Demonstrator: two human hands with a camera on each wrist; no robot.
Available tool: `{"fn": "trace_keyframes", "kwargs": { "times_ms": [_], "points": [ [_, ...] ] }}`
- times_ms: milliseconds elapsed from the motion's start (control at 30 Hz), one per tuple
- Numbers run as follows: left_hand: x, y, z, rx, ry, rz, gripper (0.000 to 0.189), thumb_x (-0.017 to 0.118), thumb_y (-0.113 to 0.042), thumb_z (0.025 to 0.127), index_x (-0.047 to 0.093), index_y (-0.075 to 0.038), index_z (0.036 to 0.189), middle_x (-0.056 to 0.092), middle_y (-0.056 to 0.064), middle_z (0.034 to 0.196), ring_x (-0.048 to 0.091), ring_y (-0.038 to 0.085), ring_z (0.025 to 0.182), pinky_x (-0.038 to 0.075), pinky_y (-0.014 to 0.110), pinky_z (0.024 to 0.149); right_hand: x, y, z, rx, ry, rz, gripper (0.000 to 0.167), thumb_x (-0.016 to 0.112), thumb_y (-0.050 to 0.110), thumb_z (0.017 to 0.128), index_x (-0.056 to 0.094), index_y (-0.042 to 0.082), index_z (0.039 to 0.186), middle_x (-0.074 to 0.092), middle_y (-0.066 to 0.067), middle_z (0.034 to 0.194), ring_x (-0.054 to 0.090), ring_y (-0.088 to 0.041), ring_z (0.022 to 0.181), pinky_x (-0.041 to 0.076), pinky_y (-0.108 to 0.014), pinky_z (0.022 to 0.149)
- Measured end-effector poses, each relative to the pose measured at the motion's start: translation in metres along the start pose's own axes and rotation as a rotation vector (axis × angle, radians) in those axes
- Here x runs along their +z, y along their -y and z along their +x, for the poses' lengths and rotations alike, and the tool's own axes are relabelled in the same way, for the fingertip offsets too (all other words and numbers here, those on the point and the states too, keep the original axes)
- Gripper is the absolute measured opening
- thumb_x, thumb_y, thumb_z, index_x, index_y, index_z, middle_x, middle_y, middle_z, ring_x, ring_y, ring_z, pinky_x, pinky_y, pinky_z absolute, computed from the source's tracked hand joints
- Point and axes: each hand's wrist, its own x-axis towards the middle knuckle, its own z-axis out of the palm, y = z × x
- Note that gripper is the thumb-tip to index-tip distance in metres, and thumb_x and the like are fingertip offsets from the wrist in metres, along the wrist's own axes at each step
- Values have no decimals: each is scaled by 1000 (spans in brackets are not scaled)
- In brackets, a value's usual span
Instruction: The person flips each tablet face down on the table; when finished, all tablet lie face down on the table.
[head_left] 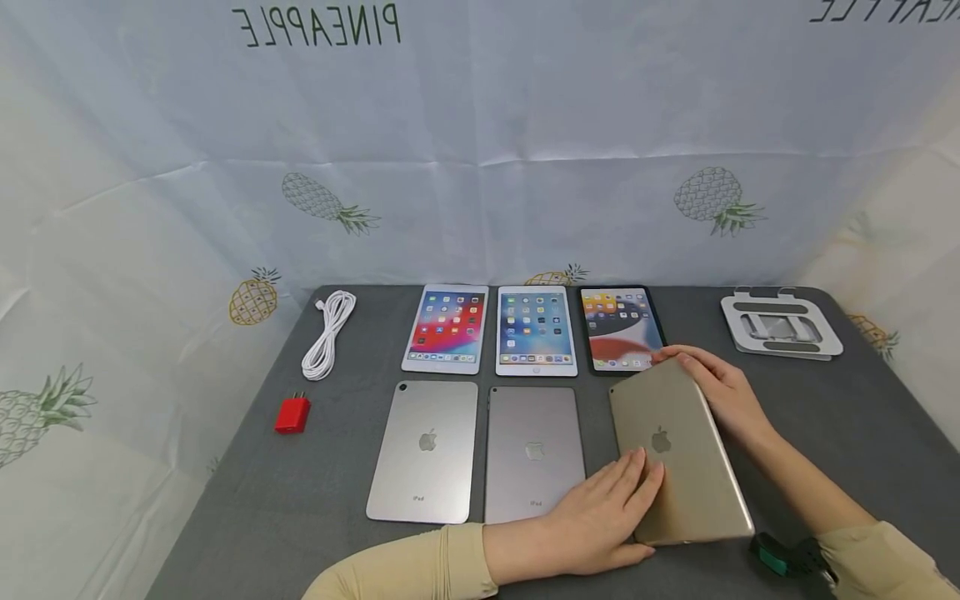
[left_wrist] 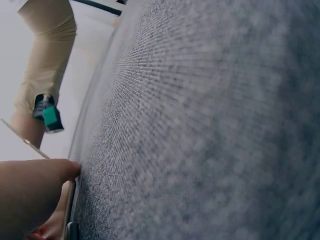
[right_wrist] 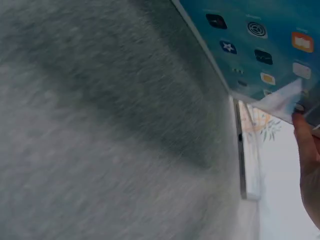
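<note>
A gold tablet (head_left: 675, 458) is tilted, its apple-marked back toward the head camera. My right hand (head_left: 716, 387) grips its upper right edge, thumb on the back side and other fingers partly hidden behind it. My left hand (head_left: 592, 517) lies with fairly straight fingers on the back near the left edge, its thumb at the lower left corner. In the left wrist view that thumb (left_wrist: 65, 170) is low, right by the grey cloth. From the right wrist, the lit tablet screen (right_wrist: 250, 55) shows app icons, and a finger (right_wrist: 302, 140) touches it near a corner.
Three lit tablets, white (head_left: 446, 329), white (head_left: 536, 332) and black-rimmed (head_left: 621, 329), lie along the back. Two lie face down, silver (head_left: 423, 450) and grey (head_left: 534, 450). A white cable (head_left: 327, 333) and red plug (head_left: 292, 413) are left; a white folding stand (head_left: 782, 325) is right.
</note>
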Motion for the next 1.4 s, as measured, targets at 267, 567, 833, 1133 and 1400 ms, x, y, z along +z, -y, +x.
{"fn": "trace_keyframes", "kwargs": {
  "times_ms": [267,567,833,1133,1400],
  "points": [
    [2,0,-4,32,-8,66,82,46,-57,97,23,-2,153,29,23,153,28,31,143,24,29,114,-2,-16,-9,139,-63,10,52,52,37,101,53,1,138,68,24,100,71,-13,71,56,-32,53],
    [1,0,-4,38,67,108,74,35,-58,100,27,-8,154,28,21,154,24,31,144,24,29,115,-4,-29,-13,124,-93,-322,47,51,35,102,60,-2,130,71,-17,100,65,-18,71,50,-30,53],
    [0,2,-4,52,100,124,69,33,-57,101,31,-11,153,29,20,155,24,29,144,23,28,115,-6,-40,-12,-20,-68,-567,30,58,20,99,68,-3,116,65,-26,107,62,-39,89,49,-47,68],
    [-3,5,-7,46,120,121,68,33,-58,101,34,-14,152,30,18,155,26,26,144,24,26,114,-3,-39,-14,-23,-46,-574,27,63,16,96,69,-4,113,64,-23,104,60,-32,86,48,-41,67],
    [-2,7,-8,55,89,124,67,33,-57,101,35,-14,152,30,19,154,27,27,144,26,28,114,1,-36,-11,-77,-60,-617,23,67,13,92,70,-4,108,64,-18,95,58,-25,78,48,-38,62]
  ]
}}
